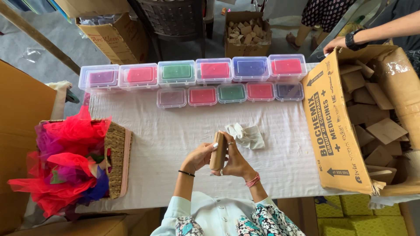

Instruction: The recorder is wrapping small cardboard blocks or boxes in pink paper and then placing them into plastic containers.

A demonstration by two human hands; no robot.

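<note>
Holding a small tan block upright between both hands, the person is working over the near middle of the worktop, which is covered with a white cloth. The left hand is closing its grip on the block's left side, thumb on its top edge, while the right hand is cupping the right side with fingers wrapped against it. Just beyond the hands a crumpled white cloth is lying. Far across the worktop two rows of clear lidded boxes with coloured fillings are sitting side by side. At the left a wicker basket is spilling red and purple netting. At the right a large cardboard carton full of brown pieces is lying open, and another person's hand is resting on its far rim.
</note>
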